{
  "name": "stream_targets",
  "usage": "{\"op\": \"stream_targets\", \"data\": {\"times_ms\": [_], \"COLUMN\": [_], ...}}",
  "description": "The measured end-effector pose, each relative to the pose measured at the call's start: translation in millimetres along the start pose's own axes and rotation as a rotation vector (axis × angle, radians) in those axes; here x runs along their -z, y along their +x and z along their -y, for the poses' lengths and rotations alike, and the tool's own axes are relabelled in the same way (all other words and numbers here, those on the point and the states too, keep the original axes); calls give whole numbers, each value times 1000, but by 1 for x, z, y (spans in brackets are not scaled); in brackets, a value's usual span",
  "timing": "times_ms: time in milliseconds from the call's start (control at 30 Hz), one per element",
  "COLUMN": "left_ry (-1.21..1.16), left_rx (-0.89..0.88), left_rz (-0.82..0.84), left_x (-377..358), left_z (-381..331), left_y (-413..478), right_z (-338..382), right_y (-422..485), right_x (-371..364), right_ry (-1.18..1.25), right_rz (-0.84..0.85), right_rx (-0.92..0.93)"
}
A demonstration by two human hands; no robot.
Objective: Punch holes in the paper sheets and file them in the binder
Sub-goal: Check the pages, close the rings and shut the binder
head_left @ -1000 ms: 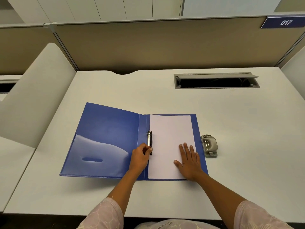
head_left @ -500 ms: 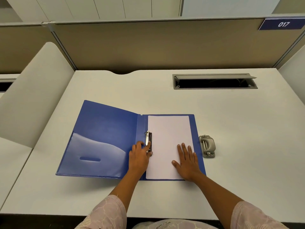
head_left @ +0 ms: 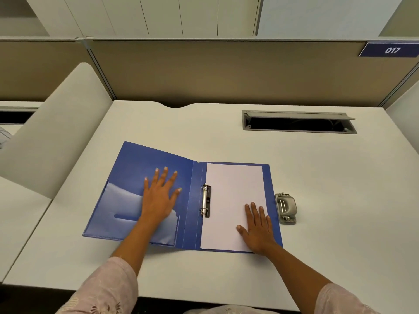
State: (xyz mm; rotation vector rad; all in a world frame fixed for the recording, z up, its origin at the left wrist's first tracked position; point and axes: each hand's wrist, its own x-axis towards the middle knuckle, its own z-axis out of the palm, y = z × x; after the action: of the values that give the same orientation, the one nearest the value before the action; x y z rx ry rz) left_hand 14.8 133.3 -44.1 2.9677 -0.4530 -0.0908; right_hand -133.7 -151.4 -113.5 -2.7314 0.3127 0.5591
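Grip on the silver two-ring metal clasp is gone: left hand now rests flat, fingers spread, on the open blue plastic binder, clasp just beyond its thumb, right hand flat atop the white paper sheets, seemingly filed, so closing likely comes next

Blue binder open flat at frame centre, clear pocket on its left cover. White paper lies flat on the right cover, left edge at the metal rings. Grey punch just beside binder's right edge.
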Motion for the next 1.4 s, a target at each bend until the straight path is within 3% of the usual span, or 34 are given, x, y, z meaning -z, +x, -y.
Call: {"op": "stream_targets", "data": {"times_ms": [133, 233, 400, 600, 733, 833, 933, 1100, 1267, 1400], "left_ry": [21, 40, -201, -356, -691, -1001, -1145, -1146, -739, -454], "left_rx": [125, 272, 480, 372, 265, 159, -29, -124, -198, -263], "left_rz": [-66, -23, 71, -61, -82, 30, 175, 513, 470, 484], "left_x": [28, 40, 60, 121, 165, 174, 160, 76, 44, -11], "left_z": [47, 74, 86, 63, 10, -20, -49, -75, -133, -140], "left_y": [9, 9, 5, 2, -9, -15, -22, -23, -50, -63], "right_z": [0, -1, -4, -4, -7, -11, -16, -13, -27, -54], "right_y": [0, 1, 3, 4, 3, 2, 2, -9, -17, -26], "right_x": [1, 0, -4, -4, 0, 3, 10, 35, 62, 79], "right_ry": [-5, 12, 27, 49, 58, 118, 238, 773, 1382, 1551], "right_rz": [-2, 10, 3, -4, 0, 10, 18, -45, -166, -252], "right_rx": [-1, 9, 20, 26, 38, 69, 71, -4, -193, -188]}}
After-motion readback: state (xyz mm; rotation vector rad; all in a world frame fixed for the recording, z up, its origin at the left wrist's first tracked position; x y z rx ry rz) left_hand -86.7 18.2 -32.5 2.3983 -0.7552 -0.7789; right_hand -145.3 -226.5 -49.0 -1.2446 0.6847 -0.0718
